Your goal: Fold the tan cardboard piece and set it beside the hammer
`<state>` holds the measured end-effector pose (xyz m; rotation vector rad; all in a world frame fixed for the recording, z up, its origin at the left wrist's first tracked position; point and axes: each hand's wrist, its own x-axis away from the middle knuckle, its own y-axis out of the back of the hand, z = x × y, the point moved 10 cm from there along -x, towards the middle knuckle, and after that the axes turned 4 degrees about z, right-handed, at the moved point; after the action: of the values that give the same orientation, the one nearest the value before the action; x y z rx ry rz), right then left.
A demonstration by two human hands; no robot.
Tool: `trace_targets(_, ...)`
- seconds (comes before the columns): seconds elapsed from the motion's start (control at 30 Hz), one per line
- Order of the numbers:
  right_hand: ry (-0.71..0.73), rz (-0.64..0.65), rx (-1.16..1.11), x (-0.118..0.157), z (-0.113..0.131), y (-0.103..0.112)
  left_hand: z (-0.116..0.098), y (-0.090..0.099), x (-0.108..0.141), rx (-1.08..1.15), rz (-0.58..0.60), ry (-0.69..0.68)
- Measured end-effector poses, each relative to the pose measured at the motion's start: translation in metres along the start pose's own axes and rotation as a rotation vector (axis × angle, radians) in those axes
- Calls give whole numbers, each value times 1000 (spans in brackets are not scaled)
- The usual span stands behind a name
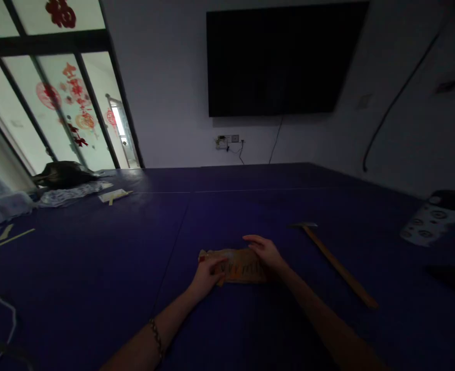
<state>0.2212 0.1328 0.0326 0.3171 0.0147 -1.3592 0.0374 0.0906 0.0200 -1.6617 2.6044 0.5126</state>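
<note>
Both hands on a little brown slab (242,268), blue-purple table (127,288)

So the slab's lying on the table right in front of the person, with a row of dark marks across it, too small to make out properly. Left hand (206,278) is loosely open on its left end, thumb and fingers apart, fingertips touching the top, and there's a bracelet (156,337) on that wrist. Right hand (266,253) is about half open at the other end, fingers curved by the far right corner; can't tell if it's actually gripping. Hammer (339,265) is lying off to the right, head pointing away, and a patterned bottle (430,221) sits further right.
</note>
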Motion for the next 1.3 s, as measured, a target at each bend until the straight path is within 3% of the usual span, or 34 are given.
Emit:
trace_targets(0.13, -31, -118, -154, 29, -8, 11, -9, 2, 2, -66, -13, -32)
trace_targets(0.43, -159, 15, -265, 42, -23, -6, -17, 2, 0, -95, -13, -65)
trace_targets(0.83, -184, 161, -89, 45, -8, -13, -9, 4, -1, -42, -17, -16)
trace_targets(1.13, -178, 188, 26, 44, -14, -11, -13, 5, -1, 5, -12, -3)
trace_targets(1.3, -152, 202, 77, 43, -12, -10, -1, 9, 1, 180, -65, 54)
